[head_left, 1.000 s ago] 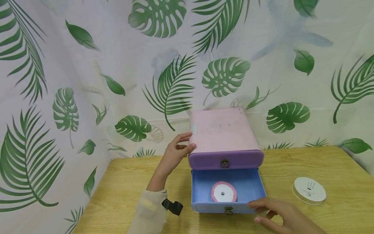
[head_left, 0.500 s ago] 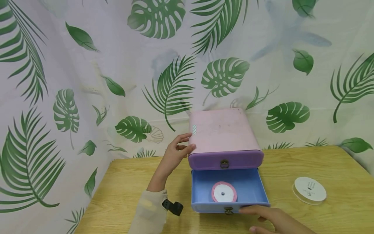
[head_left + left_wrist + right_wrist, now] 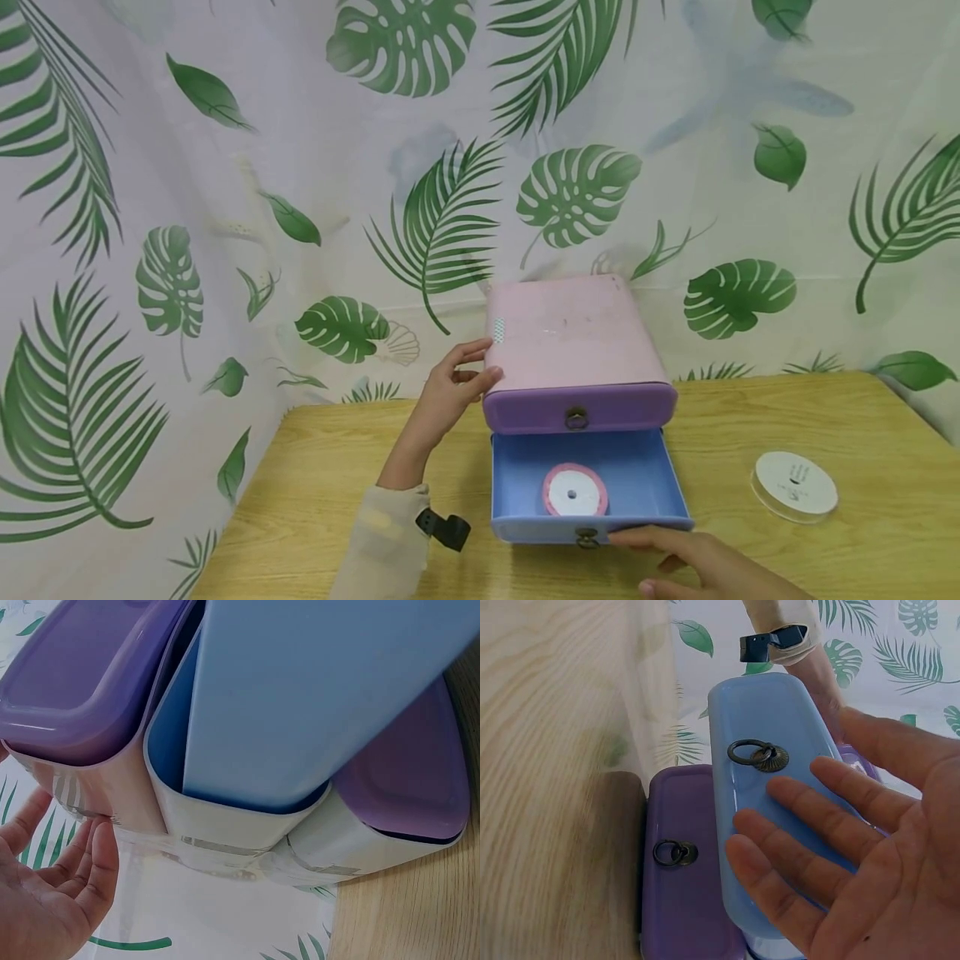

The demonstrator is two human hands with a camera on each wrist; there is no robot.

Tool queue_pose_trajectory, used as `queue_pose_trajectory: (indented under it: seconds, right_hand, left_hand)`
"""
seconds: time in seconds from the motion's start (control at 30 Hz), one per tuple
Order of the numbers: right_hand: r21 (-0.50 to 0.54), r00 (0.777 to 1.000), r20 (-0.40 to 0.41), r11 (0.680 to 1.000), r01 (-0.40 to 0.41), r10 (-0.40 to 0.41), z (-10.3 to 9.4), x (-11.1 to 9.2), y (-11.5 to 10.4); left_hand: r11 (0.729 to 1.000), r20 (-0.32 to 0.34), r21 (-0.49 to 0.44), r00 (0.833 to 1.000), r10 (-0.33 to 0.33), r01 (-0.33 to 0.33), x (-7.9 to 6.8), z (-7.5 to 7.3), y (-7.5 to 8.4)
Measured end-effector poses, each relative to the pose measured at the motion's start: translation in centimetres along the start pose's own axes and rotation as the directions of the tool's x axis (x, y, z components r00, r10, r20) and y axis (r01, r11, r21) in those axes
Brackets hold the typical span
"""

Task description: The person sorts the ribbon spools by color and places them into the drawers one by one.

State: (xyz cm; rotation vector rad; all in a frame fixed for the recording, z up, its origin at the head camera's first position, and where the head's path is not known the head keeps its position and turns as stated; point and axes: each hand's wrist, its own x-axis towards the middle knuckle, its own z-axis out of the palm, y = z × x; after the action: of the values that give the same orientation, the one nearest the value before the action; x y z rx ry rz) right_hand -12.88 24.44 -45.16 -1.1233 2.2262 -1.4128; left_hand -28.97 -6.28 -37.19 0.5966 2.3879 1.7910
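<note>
A small drawer cabinet has a pink top and a purple upper drawer. Beneath that, a blue drawer is pulled out, with a brass ring handle on its front. Inside it lies a white spool with pink ribbon. My left hand touches the cabinet's upper left side, thumb near the top front corner. My right hand is at the blue drawer's front, right of the ring handle, its fingers extended over the drawer face and holding nothing.
A white ribbon spool lies on the wooden table, right of the cabinet. Another purple drawer sits below the blue one, pushed in. A leaf-printed cloth hangs close behind the cabinet.
My right hand has moved left along the blue drawer's front, from its right corner toward the ring handle. The left hand, the drawer and both spools have stayed in place.
</note>
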Motion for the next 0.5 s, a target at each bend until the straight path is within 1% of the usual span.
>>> queue_pose_trajectory:
  seconds: [0.23,0.37,0.5]
  right_hand:
    - [0.118,0.997,0.026,0.990,-0.072,0.069,0.18,0.38,-0.02]
    - [0.158,0.998,0.029,0.985,-0.068,0.064,0.57,0.66,0.18]
    - [0.173,0.998,0.033,0.983,-0.058,0.053,0.90,0.89,0.48]
  left_hand:
    - [1.000,-0.002,-0.003,1.000,0.004,-0.004,0.05,-0.04,-0.06]
    - [1.000,0.000,0.002,1.000,-0.002,0.002,0.04,0.01,-0.09]
    - [1.000,0.002,0.008,1.000,-0.002,0.002,-0.13,0.03,0.12]
